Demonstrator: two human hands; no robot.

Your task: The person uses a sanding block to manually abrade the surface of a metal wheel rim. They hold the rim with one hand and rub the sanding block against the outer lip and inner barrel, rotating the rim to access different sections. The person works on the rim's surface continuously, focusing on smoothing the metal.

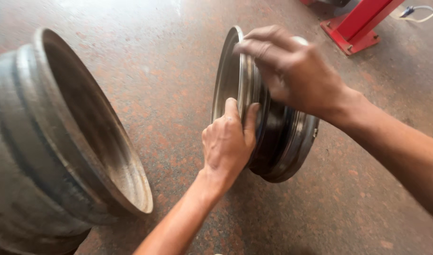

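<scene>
Standing on the floor (pixel 188 71), the rim (pixel 278 137) (judged heavy, stiff) is gripped at its lip by left hand (pixel 228 141) and right hand (pixel 292 71).

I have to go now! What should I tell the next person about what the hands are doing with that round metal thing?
Left hand: gripping the near rim of the small metal wheel rim, fingers curled over its edge.
Right hand: laid over the top of the same rim, steadying it; motion blur hides the exact grip.
The small rim stands upright on its edge on the speckled floor.
A larger dull grey wheel rim stands to the left, apart and untouched.
A red stand base sits on the floor at the far right.
Done: the rim is up on edge and held by both hands.
Left: keep holding it.
</scene>
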